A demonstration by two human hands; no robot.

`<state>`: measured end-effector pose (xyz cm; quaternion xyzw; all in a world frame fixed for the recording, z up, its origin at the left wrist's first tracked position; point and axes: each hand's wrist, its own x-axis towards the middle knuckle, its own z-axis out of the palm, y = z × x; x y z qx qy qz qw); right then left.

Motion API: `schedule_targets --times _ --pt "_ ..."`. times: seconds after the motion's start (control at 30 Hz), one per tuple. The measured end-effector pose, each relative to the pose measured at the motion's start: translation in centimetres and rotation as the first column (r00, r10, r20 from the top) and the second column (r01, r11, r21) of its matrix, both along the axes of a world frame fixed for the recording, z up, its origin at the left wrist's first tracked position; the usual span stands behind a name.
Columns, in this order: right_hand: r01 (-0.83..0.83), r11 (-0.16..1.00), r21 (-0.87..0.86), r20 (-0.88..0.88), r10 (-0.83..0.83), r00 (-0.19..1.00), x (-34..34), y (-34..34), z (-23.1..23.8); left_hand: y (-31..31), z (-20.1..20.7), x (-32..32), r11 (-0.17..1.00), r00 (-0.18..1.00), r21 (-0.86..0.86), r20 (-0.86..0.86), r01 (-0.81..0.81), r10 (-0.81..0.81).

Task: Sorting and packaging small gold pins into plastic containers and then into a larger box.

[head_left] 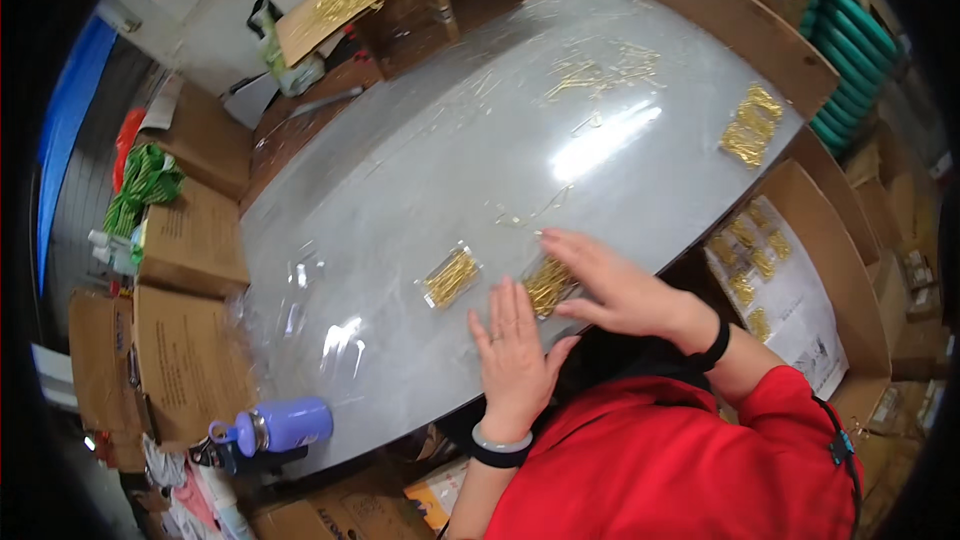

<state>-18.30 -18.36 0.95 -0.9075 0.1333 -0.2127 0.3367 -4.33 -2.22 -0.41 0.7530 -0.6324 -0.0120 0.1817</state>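
Note:
Between my two hands, near the front edge of the table, lies a clear packet of thin gold pieces (548, 285). My left hand (515, 360) rests nearly flat at its left side, fingers stretched out. From the right, my right hand (625, 285) reaches over the packet's edge, its fingers extended and the thumb apart; neither hand is closed round it. Just to the left lies another clear packet of gold pieces (450, 278). A few loose gold pieces (530, 215) are scattered beyond my fingertips. What exactly the pieces are is too small to tell.
More gold pieces (605, 72) lie loose farther back, with a heap on a cardboard shelf (300, 35). Filled packets (752, 125) sit at the right edge, above an open carton (850, 325) holding others. Clear empty-looking bags (295, 305) and a purple bottle (290, 425) are left.

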Motion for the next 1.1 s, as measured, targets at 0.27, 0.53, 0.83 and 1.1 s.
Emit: schedule_targets --times 0.27,0.53,0.83,1.1 --pt "-0.045 0.916 0.398 0.065 0.021 0.998 -0.3 -2.2 0.2 -1.2 0.4 0.6 0.975 0.98 -0.221 -0.189 0.012 -0.055" --pt "0.148 0.985 0.091 0.092 -0.156 0.983 -0.6 -0.4 1.0 -1.6 0.4 0.3 0.982 0.987 -0.188 -0.157 -0.01 -0.02" --pt "0.064 0.939 -0.338 0.132 -0.02 0.991 0.0 -0.7 3.3 -1.8 0.2 0.3 0.982 0.983 -0.188 -0.18 -0.013 -0.022" --pt "-0.058 0.893 -0.447 0.064 0.097 0.993 -0.1 -3.2 1.8 -1.8 0.7 0.4 0.985 0.979 -0.173 -0.197 0.017 -0.052"
